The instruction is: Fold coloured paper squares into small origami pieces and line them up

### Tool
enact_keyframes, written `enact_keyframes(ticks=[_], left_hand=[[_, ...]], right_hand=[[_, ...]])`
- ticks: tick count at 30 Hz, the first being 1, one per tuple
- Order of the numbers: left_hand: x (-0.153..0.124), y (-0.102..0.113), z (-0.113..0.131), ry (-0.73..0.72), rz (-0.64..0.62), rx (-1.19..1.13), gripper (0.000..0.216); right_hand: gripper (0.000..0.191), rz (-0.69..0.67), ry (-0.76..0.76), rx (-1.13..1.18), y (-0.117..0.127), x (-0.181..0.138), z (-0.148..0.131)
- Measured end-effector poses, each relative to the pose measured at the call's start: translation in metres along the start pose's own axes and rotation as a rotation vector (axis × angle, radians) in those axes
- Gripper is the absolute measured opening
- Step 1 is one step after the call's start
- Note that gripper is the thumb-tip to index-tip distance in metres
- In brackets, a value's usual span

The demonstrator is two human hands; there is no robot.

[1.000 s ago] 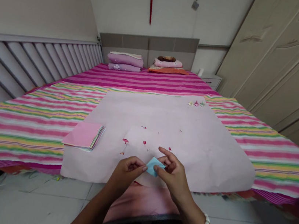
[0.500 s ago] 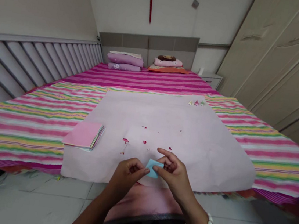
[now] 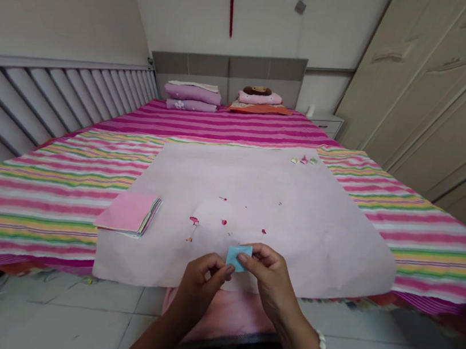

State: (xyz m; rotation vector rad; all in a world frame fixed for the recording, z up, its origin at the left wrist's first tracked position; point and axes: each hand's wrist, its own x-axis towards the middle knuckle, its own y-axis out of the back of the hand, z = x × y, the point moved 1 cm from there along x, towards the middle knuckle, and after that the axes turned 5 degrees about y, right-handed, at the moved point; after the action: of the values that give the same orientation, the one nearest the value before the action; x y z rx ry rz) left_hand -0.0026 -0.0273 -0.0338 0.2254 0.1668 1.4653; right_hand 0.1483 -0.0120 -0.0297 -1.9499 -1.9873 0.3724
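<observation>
The right hand (image 3: 269,269)'s index finger has lowered; both grips pinch the blue paper (image 3: 233,255) toward six o'clock, the left hand (image 3: 201,278) at its eight-o'clock corner; best align edges before creasing.

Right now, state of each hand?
Left hand: closed, pinching blue paper at its lower-left corner.
Right hand: closed on the same blue paper, thumb across it.

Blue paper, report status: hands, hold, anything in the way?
Right hand pinching blue paper. Left hand at its lower left corner. Pink-topped stack off left, apart from both hands.
</observation>
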Motion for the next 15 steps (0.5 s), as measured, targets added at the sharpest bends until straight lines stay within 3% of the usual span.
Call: enact_keyframes(ticks=[6, 12, 15], left_hand=[[0.005, 0.003, -0.002, 0.018, -0.072, -0.123, 0.016], [0.01, 0.013, 0.015, -0.018, -0.054, -0.169, 0.014], [0.008, 0.01, 0.017, -0.045, 0.014, -0.206, 0.018]], right_hand=[[0.023, -0.071, 0.02, -0.065, 0.002, -0.001, -0.003], [0.024, -0.156, -0.029, -0.087, -0.001, -0.003, 0.001], [0.024, -0.14, 0.006, -0.108, -0.002, -0.003, 0.002]])
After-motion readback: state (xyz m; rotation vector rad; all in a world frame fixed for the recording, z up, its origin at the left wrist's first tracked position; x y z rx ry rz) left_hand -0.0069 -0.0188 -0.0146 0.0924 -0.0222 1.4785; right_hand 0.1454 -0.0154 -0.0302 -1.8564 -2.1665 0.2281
